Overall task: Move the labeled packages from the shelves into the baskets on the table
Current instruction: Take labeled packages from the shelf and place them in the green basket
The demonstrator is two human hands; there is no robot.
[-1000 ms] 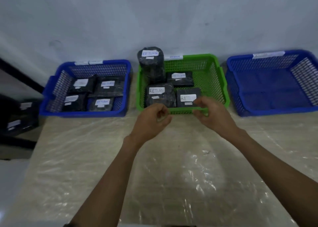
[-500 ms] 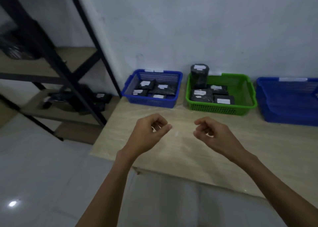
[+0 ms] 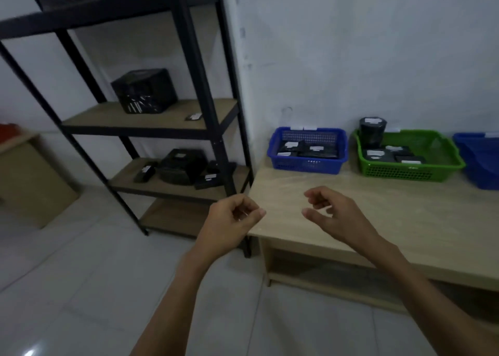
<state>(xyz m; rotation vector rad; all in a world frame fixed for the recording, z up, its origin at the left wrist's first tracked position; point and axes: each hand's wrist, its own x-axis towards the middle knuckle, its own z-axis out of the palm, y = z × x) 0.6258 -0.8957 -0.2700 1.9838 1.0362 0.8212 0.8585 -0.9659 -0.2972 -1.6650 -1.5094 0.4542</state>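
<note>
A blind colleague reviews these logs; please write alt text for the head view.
An empty left hand and right hand hover, loosely curled, before a black shelf rack holding black packages and a wooden table. On the table, a blue basket and a green basket hold labeled black packages; a second blue basket is cut off at right.

Left hand (image 3: 229, 222), right hand (image 3: 333, 215) loosely curled
</note>
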